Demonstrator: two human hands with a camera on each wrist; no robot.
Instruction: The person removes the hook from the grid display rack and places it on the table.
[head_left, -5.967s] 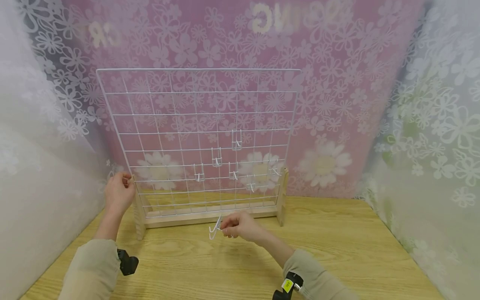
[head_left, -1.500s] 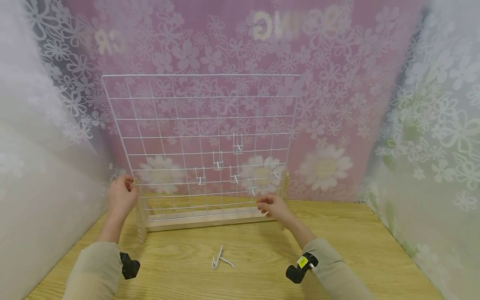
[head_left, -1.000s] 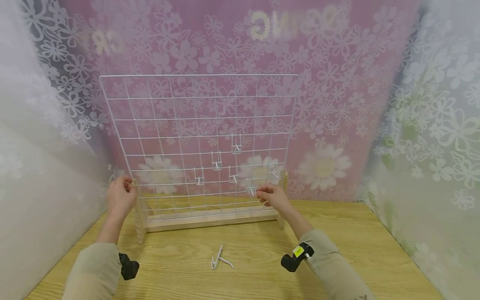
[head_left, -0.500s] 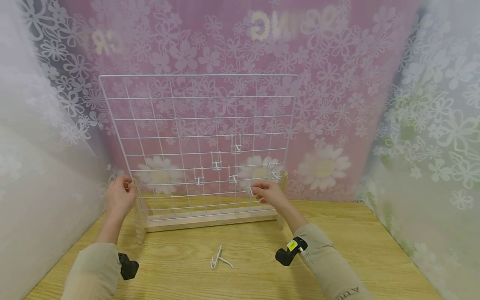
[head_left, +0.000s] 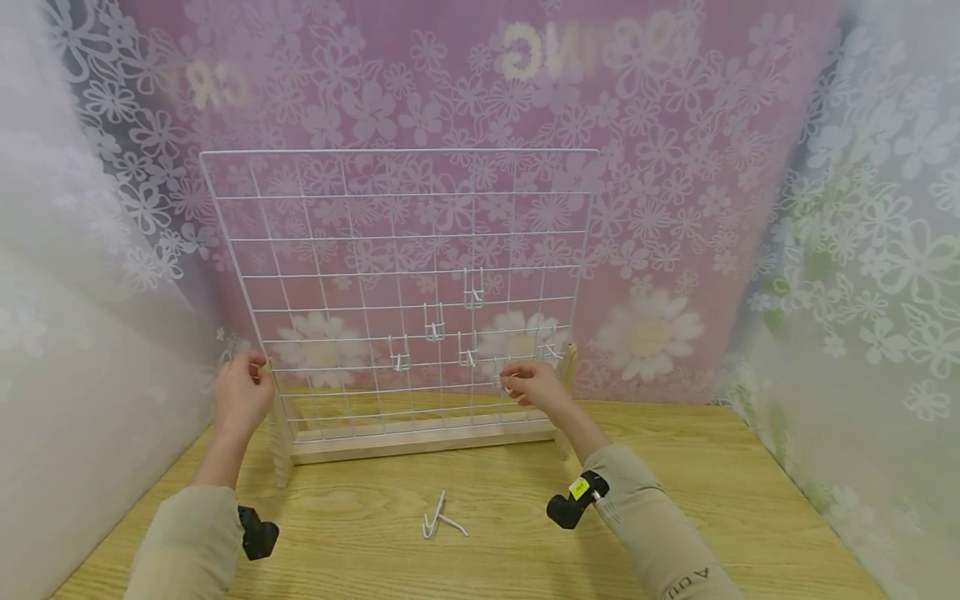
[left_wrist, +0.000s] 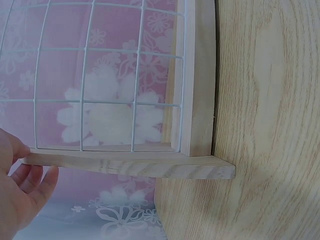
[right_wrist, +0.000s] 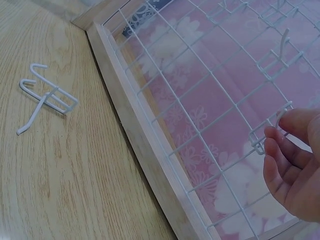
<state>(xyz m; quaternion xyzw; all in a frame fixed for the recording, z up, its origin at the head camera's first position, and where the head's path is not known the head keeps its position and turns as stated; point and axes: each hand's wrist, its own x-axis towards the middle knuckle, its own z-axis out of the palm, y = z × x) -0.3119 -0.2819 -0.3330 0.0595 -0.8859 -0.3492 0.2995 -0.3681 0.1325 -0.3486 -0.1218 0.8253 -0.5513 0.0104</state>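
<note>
A white wire grid panel (head_left: 345, 242) stands upright in a wooden stand (head_left: 420, 442). My left hand (head_left: 243, 396) grips the top of the stand's left upright (left_wrist: 150, 167), thumb on one side and fingers on the other. Low on the right part of the grid, my right hand (head_left: 538, 387) pinches a white wire hook (right_wrist: 257, 142) between thumb and forefinger; the fingers cover part of it. Another white wire hook (head_left: 438, 518) lies loose on the table in front of the stand.
Several more white hooks hang on the grid, among them an upper hook (head_left: 474, 292) and one by the right edge (head_left: 550, 348). The wooden table (head_left: 360, 558) runs back to a pink flowered curtain (head_left: 660, 250), with pale curtains at both sides.
The loose hook, earlier in my right hand, now lies on the table. My right hand has moved up and right to a hook low on the grid. My left hand stays at the upright.
</note>
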